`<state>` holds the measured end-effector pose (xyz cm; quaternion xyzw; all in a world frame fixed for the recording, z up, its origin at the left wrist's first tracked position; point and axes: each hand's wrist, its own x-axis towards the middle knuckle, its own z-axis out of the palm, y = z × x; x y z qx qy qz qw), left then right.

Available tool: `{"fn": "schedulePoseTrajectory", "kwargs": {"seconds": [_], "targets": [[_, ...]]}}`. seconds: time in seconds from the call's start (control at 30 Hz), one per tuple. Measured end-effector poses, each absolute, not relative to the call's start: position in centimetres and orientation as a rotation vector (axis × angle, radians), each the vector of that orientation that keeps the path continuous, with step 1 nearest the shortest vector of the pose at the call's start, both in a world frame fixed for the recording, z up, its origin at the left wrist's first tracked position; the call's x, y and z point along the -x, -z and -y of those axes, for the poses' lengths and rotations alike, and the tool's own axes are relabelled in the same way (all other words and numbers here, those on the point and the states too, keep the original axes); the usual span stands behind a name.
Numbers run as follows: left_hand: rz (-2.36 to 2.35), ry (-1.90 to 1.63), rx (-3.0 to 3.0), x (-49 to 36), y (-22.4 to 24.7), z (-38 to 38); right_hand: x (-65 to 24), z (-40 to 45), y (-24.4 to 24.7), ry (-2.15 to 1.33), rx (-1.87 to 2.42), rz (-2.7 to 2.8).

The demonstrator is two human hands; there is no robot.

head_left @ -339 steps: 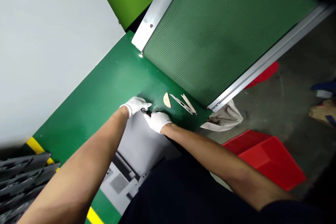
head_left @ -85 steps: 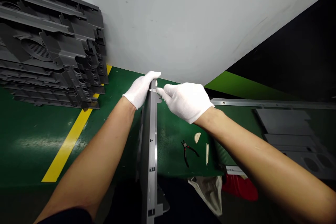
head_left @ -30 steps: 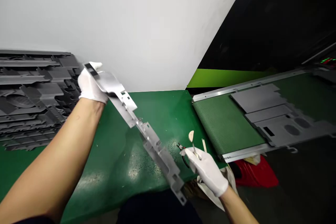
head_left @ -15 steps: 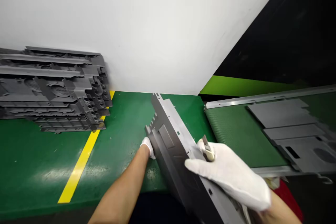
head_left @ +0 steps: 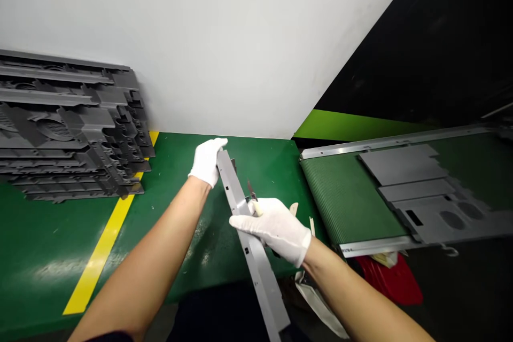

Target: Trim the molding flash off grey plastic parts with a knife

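While my left hand (head_left: 207,161) is gripping the grey panel's (head_left: 251,246) far end, my right hand (head_left: 276,228) is clamping its middle, grip also pinching a small blade (head_left: 252,193) above the green tabletop (head_left: 180,224).

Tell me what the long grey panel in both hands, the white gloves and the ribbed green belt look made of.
Long grey panel: probably moulded plastic, matte, with clip notches and slots; painted metal not excluded. White gloves on the left hand and right hand: soft knit fabric, likely cotton. Ribbed green belt: apparently rubber or PVC, fine grooves, in a bright metal frame.
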<state>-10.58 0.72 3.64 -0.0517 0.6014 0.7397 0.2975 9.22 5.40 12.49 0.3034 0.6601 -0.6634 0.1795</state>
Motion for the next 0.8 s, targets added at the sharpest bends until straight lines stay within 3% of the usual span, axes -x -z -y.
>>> {"fn": "schedulePoseTrajectory", "kwargs": {"seconds": [0.23, 0.57, 0.8], "targets": [[-1.568, -1.800, 0.128, 10.4, -3.9, -5.2, -10.2, -5.6, -11.7, 1.877, -1.004, -1.973], [-1.492, -1.756, 0.082, 10.0, -4.1, -6.2, -16.1, -5.6, -12.8, 2.119, -0.968, -1.542], [-1.435, -1.767, 0.091, 10.4, -4.3, -5.1, -25.8, -6.4, -14.1, 1.648, -0.973, -1.787]]}}
